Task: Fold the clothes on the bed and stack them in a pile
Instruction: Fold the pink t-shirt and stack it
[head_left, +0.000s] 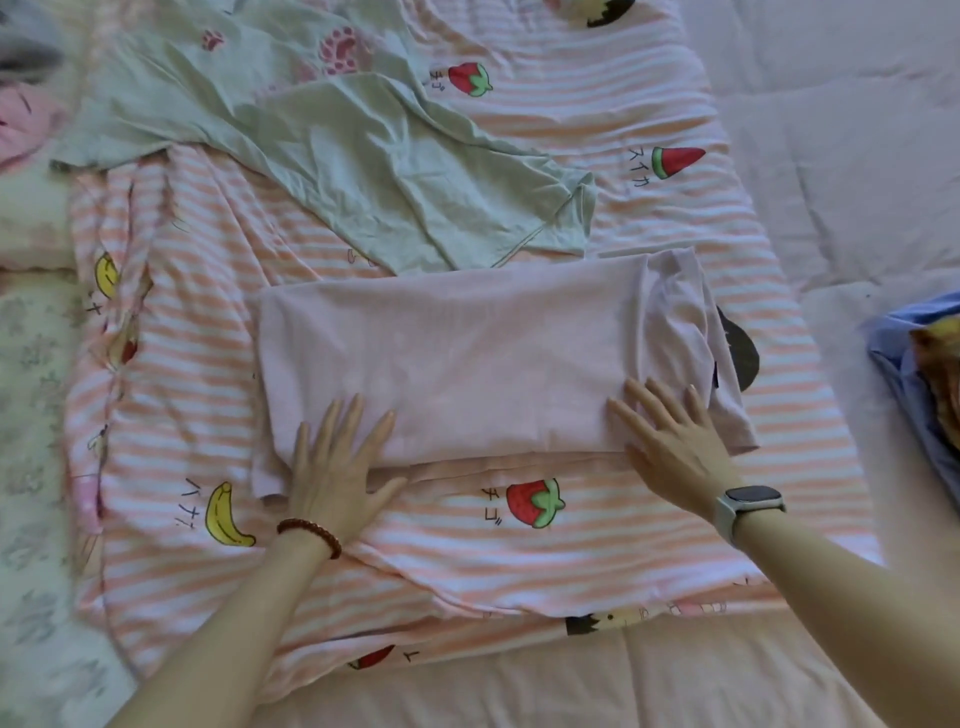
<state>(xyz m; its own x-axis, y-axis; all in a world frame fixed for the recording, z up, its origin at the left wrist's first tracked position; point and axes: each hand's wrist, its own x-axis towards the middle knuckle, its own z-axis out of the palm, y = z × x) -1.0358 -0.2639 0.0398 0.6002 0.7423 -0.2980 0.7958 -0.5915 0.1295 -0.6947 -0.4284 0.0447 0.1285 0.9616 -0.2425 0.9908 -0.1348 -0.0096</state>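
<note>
A pale pink garment (467, 353) lies folded into a wide rectangle in the middle of the striped fruit-print sheet (571, 545). My left hand (337, 467) presses flat on its near left edge, fingers spread. My right hand (675, 441), with a watch on the wrist, presses flat on its near right part, beside a bunched sleeve. A mint green garment (337, 145) with pink paw prints lies spread and crumpled behind the pink one, touching its far edge.
A blue cloth bundle (914, 364) sits at the right edge on the pale quilt (831, 156). Pink fabric (21, 130) and a floral cover (31, 415) lie along the left side.
</note>
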